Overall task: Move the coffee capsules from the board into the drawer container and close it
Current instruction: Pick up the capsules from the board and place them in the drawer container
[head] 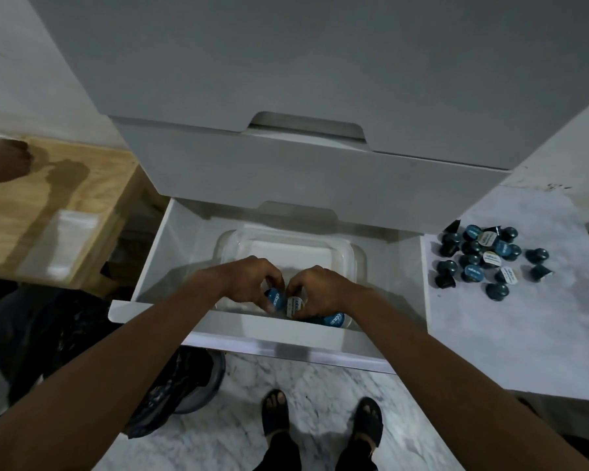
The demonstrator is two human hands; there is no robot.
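Hands meet low over the container point(351, 256) in the open drawer point(157, 266): left hand point(252, 280) and right hand point(315, 288) each pinch capsules point(295, 305). Best released low, gently. Most capsules right of the drawer, on the board point(524, 334).

Printed word on foil lids of capsules, white on blue or dark on white; letters too blurred to read reliably. Looks like a short lowercase brand word, same on all.

Seen on:
- blue-lidded capsule point(275, 299) under left hand point(249, 278), word running vertically
- white-lidded capsule point(295, 305) under right hand point(315, 290), word plus smaller lines below, illegible
- blue lid point(334, 320) at near wall of clear container point(351, 253) in drawer point(150, 266)
- several lids in capsule pile point(483, 258) on white board point(524, 334) at right, blue and white variants, same word, unreadable

No numbers, no signs, no other labels legible anywhere.
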